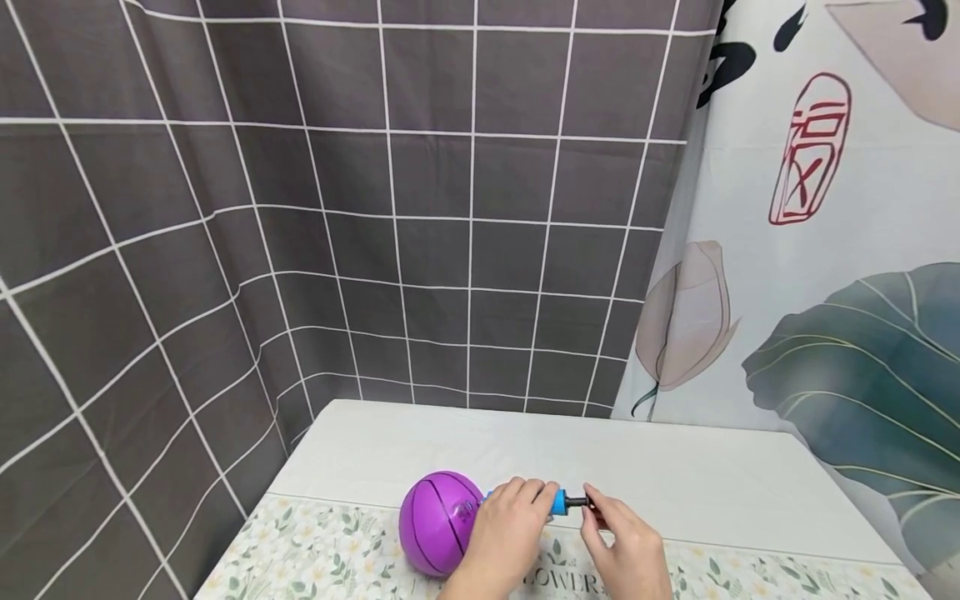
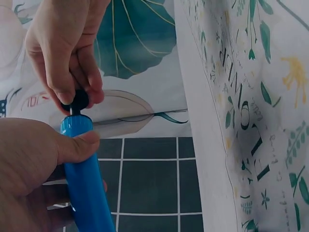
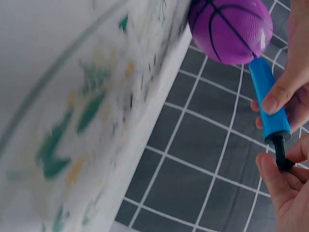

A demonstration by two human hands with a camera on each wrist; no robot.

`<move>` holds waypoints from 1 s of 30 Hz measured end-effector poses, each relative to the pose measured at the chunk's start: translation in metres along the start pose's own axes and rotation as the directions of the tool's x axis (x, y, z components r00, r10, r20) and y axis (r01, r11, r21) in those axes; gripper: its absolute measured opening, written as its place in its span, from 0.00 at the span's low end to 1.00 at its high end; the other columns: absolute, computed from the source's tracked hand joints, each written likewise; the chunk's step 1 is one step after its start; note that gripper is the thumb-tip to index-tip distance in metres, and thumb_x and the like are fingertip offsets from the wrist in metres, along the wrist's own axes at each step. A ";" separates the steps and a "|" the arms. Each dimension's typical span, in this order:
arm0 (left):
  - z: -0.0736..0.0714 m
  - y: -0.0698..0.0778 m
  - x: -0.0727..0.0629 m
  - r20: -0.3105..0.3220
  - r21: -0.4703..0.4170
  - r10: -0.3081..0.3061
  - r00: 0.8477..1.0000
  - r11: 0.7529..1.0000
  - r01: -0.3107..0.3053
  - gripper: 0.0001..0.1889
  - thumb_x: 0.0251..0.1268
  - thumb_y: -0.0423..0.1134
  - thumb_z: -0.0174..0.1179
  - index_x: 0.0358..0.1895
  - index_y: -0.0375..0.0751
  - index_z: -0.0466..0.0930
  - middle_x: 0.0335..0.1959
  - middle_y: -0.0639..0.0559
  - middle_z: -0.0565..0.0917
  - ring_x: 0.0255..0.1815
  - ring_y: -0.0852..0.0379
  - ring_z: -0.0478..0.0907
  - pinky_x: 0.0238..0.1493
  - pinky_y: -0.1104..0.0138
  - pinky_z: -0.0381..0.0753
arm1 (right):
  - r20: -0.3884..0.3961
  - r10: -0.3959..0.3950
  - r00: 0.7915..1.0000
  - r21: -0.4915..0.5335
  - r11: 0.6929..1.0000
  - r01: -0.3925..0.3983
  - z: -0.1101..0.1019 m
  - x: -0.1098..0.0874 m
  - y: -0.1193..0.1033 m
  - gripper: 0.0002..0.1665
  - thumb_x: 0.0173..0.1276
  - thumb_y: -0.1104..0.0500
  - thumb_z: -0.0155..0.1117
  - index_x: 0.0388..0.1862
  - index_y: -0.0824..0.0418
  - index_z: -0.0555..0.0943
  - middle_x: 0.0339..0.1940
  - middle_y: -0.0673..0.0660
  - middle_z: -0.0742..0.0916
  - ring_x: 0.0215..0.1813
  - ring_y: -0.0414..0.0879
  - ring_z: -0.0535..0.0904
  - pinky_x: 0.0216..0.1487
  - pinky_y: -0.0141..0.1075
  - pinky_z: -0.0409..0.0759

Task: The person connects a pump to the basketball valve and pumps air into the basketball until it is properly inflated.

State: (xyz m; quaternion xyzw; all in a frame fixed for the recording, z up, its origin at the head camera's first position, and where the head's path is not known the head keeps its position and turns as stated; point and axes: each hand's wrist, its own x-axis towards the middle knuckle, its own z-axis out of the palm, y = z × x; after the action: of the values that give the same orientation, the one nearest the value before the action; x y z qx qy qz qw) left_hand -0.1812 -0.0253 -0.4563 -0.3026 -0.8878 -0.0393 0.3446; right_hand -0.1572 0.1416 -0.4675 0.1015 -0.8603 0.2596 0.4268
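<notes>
The ball (image 1: 435, 525), purple with black lines, sits on the near part of the table (image 1: 525, 446), left of both hands. A blue pump (image 3: 263, 79) lies out from the ball's right side, its left end at the ball; whether its tip is in the ball I cannot fairly tell, as that joint is small and partly hidden. The left hand (image 1: 510, 529) is clamped round the pump's barrel, its thumb along the near side of the black-rodded end in the left wrist view. The right hand (image 1: 628, 546) pinches the black handle (image 2: 81, 100) between thumb and fingers, just right of the barrel, with a short length of black rod (image 1: 577, 502) showing between them. Under the hands runs a floral cloth (image 1: 330, 533) with dark lettering, and the table's far part is plain white. A dark gridded curtain (image 1: 435, 175) hangs at the far side and left; on the right hangs a white curtain (image 1: 750, 208) printed with a large green-blue leaf (image 1: 885, 358), a pale bud (image 1: 690, 317) and a red mark (image 1: 810, 150)
</notes>
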 end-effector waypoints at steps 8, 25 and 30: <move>-0.003 -0.007 -0.001 -0.003 0.001 -0.025 1.000 1.000 0.025 0.22 0.54 0.44 0.75 0.53 0.48 0.82 0.43 0.58 0.85 0.41 0.62 0.81 0.47 0.69 0.83 | -0.049 0.011 0.999 -0.017 1.000 -0.012 -0.017 0.009 0.020 0.22 0.48 0.76 0.74 0.45 0.67 0.88 0.32 0.55 0.90 0.26 0.44 0.86 0.30 0.20 0.79; -0.005 -0.014 -0.002 0.031 0.025 -0.038 0.999 0.999 0.037 0.21 0.57 0.43 0.73 0.54 0.46 0.82 0.45 0.56 0.85 0.43 0.59 0.81 0.48 0.66 0.83 | -0.042 0.128 0.991 -0.059 0.990 -0.130 -0.034 0.013 0.036 0.20 0.54 0.74 0.71 0.48 0.67 0.87 0.33 0.58 0.90 0.28 0.50 0.87 0.33 0.14 0.76; -0.004 -0.011 -0.002 0.062 0.062 -0.024 0.998 0.998 0.020 0.20 0.59 0.42 0.73 0.54 0.44 0.81 0.45 0.55 0.85 0.43 0.58 0.80 0.49 0.65 0.83 | -0.023 0.151 0.988 -0.073 0.986 -0.152 -0.028 0.011 0.029 0.20 0.54 0.74 0.71 0.49 0.68 0.87 0.34 0.59 0.90 0.29 0.49 0.87 0.34 0.13 0.76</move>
State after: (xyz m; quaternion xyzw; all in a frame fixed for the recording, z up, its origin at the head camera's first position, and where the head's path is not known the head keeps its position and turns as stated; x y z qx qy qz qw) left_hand -0.1834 -0.0362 -0.4529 -0.2831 -0.9023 -0.0062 0.3252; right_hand -0.1558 0.1816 -0.4555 0.0176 -0.8709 0.2601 0.4166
